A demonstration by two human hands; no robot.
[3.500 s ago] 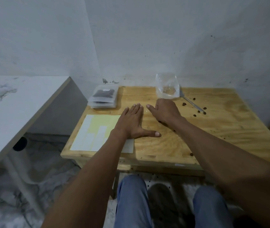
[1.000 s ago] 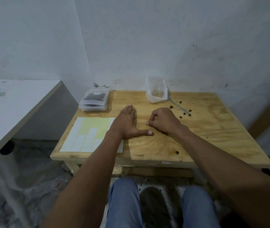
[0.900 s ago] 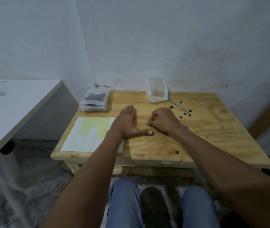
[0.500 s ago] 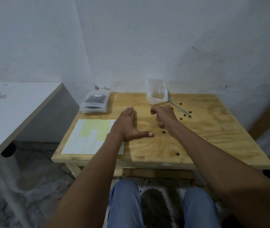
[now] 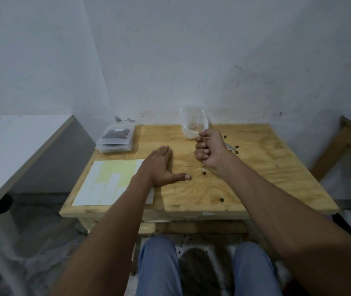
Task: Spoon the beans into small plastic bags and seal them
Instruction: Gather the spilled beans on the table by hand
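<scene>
A clear plastic bag (image 5: 192, 122) with a few beans inside stands open at the back of the wooden table (image 5: 266, 174). My right hand (image 5: 209, 150) hovers as a closed fist just in front of it, thumb and forefinger at the bag's lower edge; I cannot see whether the fist holds anything. My left hand (image 5: 159, 167) lies flat on the table, palm down, fingers together and thumb out. A metal spoon (image 5: 229, 147) lies behind my right hand, mostly hidden. Loose beans (image 5: 204, 173) are scattered on the wood.
A stack of sealed bags of beans (image 5: 116, 139) sits at the table's back left. A white and yellow label sheet (image 5: 108, 182) lies under my left wrist. A grey counter (image 5: 20, 146) stands to the left, a wooden frame (image 5: 345, 142) to the right. More beans lie on the floor.
My right hand has lifted off the table from beside the left thumb and moved back to the bag, closed into a fist. The left hand has stayed flat.
</scene>
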